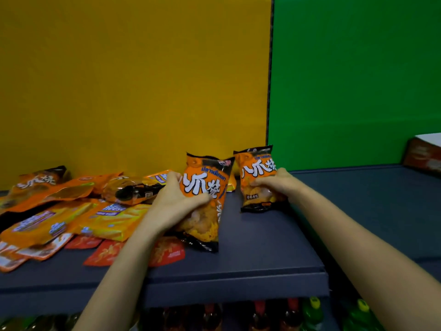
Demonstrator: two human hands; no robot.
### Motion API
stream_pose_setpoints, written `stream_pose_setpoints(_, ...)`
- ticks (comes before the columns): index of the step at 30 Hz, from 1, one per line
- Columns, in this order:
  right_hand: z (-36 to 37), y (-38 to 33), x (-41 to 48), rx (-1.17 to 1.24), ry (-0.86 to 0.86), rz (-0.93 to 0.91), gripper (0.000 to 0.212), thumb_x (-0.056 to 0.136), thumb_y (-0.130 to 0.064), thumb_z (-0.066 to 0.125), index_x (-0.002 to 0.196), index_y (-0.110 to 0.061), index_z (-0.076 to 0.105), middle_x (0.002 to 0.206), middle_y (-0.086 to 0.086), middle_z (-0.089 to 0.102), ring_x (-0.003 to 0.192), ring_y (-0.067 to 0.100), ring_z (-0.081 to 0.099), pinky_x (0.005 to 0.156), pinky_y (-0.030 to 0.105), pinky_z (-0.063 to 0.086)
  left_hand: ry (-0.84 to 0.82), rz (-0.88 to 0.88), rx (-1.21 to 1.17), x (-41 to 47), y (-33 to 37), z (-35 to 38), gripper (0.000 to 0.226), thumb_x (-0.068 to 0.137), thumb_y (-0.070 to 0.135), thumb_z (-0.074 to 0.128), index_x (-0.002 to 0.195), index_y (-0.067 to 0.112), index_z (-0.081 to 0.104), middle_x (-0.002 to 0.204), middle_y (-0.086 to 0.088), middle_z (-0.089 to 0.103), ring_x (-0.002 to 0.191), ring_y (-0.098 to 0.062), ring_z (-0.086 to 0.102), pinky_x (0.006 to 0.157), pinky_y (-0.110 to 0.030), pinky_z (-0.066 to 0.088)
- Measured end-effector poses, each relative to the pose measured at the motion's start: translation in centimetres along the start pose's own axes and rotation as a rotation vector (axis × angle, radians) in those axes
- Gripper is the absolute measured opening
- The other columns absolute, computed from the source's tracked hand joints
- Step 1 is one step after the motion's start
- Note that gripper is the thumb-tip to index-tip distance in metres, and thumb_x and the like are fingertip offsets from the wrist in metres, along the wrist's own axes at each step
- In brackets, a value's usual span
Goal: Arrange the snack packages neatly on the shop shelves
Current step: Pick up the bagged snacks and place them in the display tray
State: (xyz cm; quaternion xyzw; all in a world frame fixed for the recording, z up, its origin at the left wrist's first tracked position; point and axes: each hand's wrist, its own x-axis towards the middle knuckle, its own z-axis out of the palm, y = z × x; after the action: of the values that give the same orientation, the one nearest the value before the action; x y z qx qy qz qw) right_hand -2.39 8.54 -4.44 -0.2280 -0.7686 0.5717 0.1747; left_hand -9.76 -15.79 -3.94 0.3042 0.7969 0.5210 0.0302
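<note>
Looks down past two bare forearms onto a dark blue shelf (262, 259), backed by a yellow panel and a green panel joined at a dark vertical seam (269, 91).

Grips with the left hand (171, 199) an orange snack bag (205, 187) just left of the seam: fingers curled round the side, thumb across the front, bag tilted, bottom edge on the shelf or very nearly.

Clasps with the right hand (274, 183) a second orange bag (257, 177) of the same print right at the foot of the seam, upright, base on the shelf, fingers wrapped over the lower front.

Shows well to the left of the seam a heap of packets (71, 211) — orange, yellow and red, lying flat and overlapping, not yet sorted. Shows far right of the seam the corner of a cardboard box (422, 154), and below the seam, under the shelf's front edge, a row of bottles (310, 311).

Risks, by judgement only:
- Light, puffy bags likely to topple on release, with nothing beside the seam to lean on.
- Could crush the contents with too hard a squeeze.
- Could brush the heap with the left forearm — close over its near edge — and push packets off the front of the shelf.
</note>
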Motion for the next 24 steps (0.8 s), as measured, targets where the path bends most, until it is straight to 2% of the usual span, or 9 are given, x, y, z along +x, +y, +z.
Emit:
stream_pose_setpoints(3,-0.5,-0.2,-2.3,0.073,0.095,-0.087,0.027,0.074,-0.019,0.076,0.097,-0.022,0.062,0.104,0.004,0.069,0.094,0.022,0.066,0.083,0.033,0.054,0.027,0.036,-0.247,-0.2,0.7,0.8,0.06,0.066,0.031,0.08,0.108,0.023,0.039,0.1,0.008,0.06,0.089,-0.011,0.063,0.075,-0.031,0.053)
stream_pose_setpoints(4,-0.9,-0.3,-3.3,0.103,0.119,-0.117,0.026,0.076,-0.019,0.074,0.099,-0.024,0.062,0.105,0.003,0.068,0.095,0.021,0.066,0.084,0.033,0.053,0.04,0.041,-0.312,-0.2,1.1,1.2,0.063,0.064,0.033,0.081,0.11,0.024,0.039,0.102,0.007,0.06,0.091,-0.013,0.063,0.076,-0.033,0.054)
stream_pose_setpoints(6,-2.1,-0.6,-5.6,0.156,0.143,-0.176,0.019,0.081,-0.021,0.07,0.097,-0.027,0.061,0.099,-0.004,0.069,0.086,0.012,0.067,0.071,0.023,0.053,0.038,0.057,-0.41,-0.3,1.9,2.3,0.074,0.056,0.042,0.081,0.113,0.025,0.038,0.104,0.007,0.059,0.093,-0.014,0.063,0.072,-0.031,0.053)
stream_pose_setpoints(8,-3.5,-0.5,-7.8,0.203,0.168,-0.206,0.02,0.084,-0.022,0.066,0.103,-0.027,0.061,0.096,-0.007,0.07,0.082,0.007,0.067,0.062,0.016,0.052,-0.005,0.072,-0.467,-0.5,3.0,3.9,0.082,0.047,0.055,0.076,0.114,0.027,0.037,0.107,0.006,0.058,0.093,-0.013,0.063,0.066,-0.027,0.052)
stream_pose_setpoints(11,-6.2,0.2,-11.1,0.222,0.268,-0.216,0.03,0.086,-0.023,0.064,0.115,-0.023,0.059,0.103,-0.004,0.07,0.091,0.011,0.068,0.069,0.019,0.053,-0.089,0.106,-0.53,-1.0,4.9,7.1,0.077,0.052,0.062,0.068,0.115,0.029,0.038,0.107,0.007,0.06,0.09,-0.01,0.064,0.061,-0.023,0.052)
stream_pose_setpoints(13,-8.4,0.9,-13.3,0.221,0.342,-0.214,0.032,0.086,-0.024,0.064,0.117,-0.022,0.059,0.108,-0.002,0.07,0.095,0.014,0.067,0.076,0.023,0.053,-0.154,0.108,-0.567,-1.4,6.3,9.7,0.073,0.058,0.06,0.068,0.116,0.027,0.038,0.107,0.006,0.06,0.09,-0.012,0.065,0.062,-0.025,0.053)
stream_pose_setpoints(17,-13.6,2.7,-17.4,0.207,0.503,-0.194,0.019,0.085,-0.025,0.065,0.102,-0.03,0.06,0.105,-0.003,0.069,0.096,0.016,0.066,0.084,0.031,0.053,-0.273,0.106,-0.585,-2.4,8.9,15.5,0.054,0.073,0.046,0.07,0.114,0.028,0.039,0.108,0.005,0.06,0.092,-0.015,0.065,0.068,-0.03,0.054)
stream_pose_setpoints(22,-21.2,5.4,-23.2,0.201,0.653,-0.193,0.015,0.084,-0.025,0.066,0.093,-0.034,0.058,0.1,-0.009,0.069,0.092,0.01,0.066,0.075,0.022,0.052,-0.393,0.15,-0.606,-4.5,13.6,23.9,0.039,0.078,0.038,0.068,0.104,0.029,0.041,0.105,0.007,0.06,0.095,-0.016,0.063,0.077,-0.035,0.053)
stream_pose_setpoints(24,-24.6,6.6,-25.5,0.192,0.71,-0.184,0.015,0.084,-0.026,0.067,0.092,-0.034,0.057,0.098,-0.011,0.068,0.091,0.009,0.066,0.074,0.022,0.052,-0.434,0.172,-0.623,-5.7,15.9,27.5,0.042,0.078,0.037,0.068,0.108,0.026,0.041,0.106,0.007,0.059,0.096,-0.016,0.063,0.08,-0.036,0.053)
